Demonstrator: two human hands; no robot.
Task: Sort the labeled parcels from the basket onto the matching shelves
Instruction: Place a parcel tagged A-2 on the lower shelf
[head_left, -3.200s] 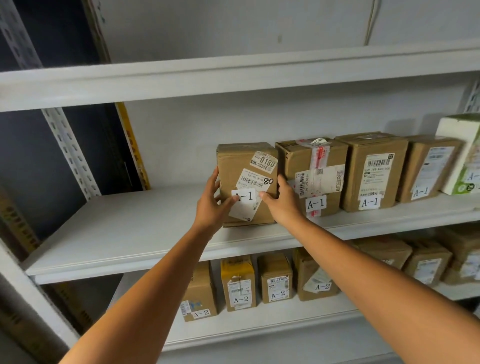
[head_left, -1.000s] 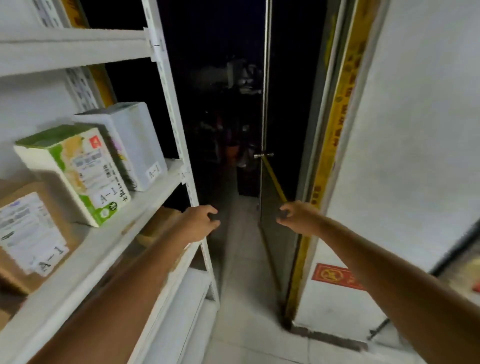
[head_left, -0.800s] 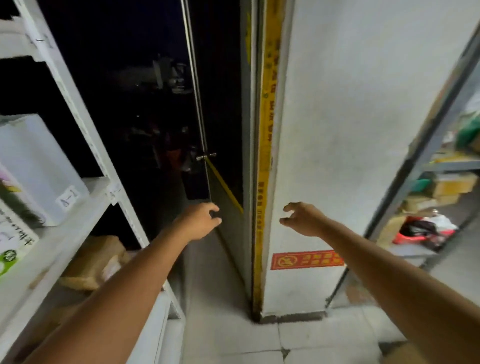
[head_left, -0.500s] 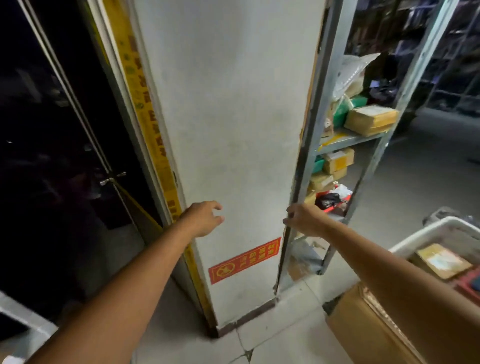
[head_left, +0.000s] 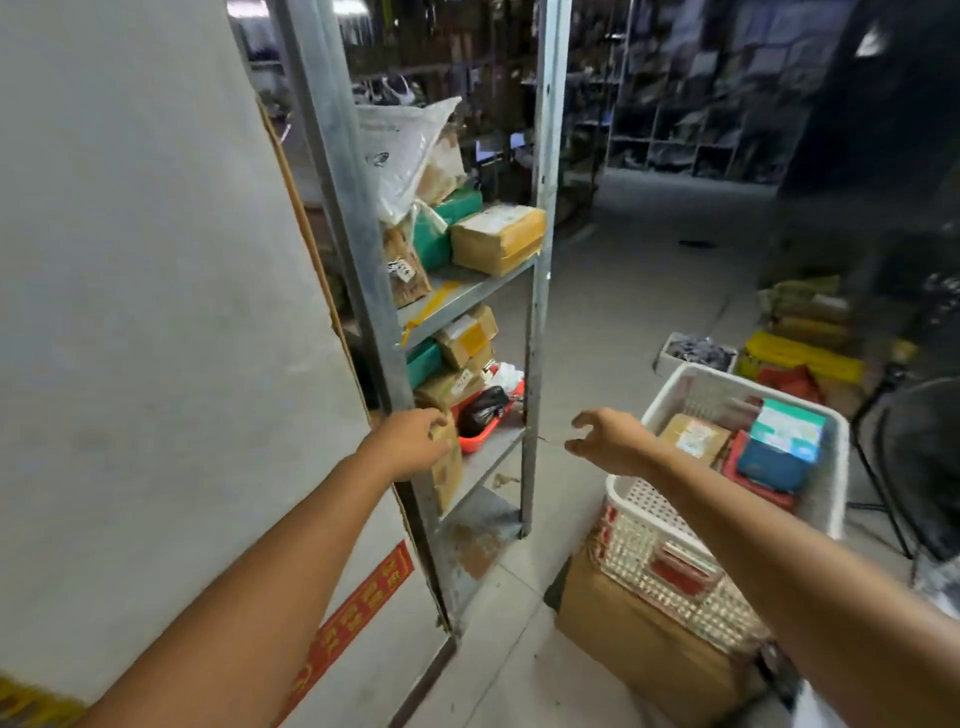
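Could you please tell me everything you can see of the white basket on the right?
The basket is white plastic, rectangular, with lattice walls and a solid rim; red patches show on its near wall. It sits on a brown cardboard box on the floor. Inside lie a brown parcel, a teal box and a flat red item. The right arm crosses over its near corner; whether they touch cannot be told.

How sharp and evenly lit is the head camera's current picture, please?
Head view: the wide lens bows the metal rack; the left hand, right hand and white basket are bright but slightly soft; the far shelving is dim and indistinct.
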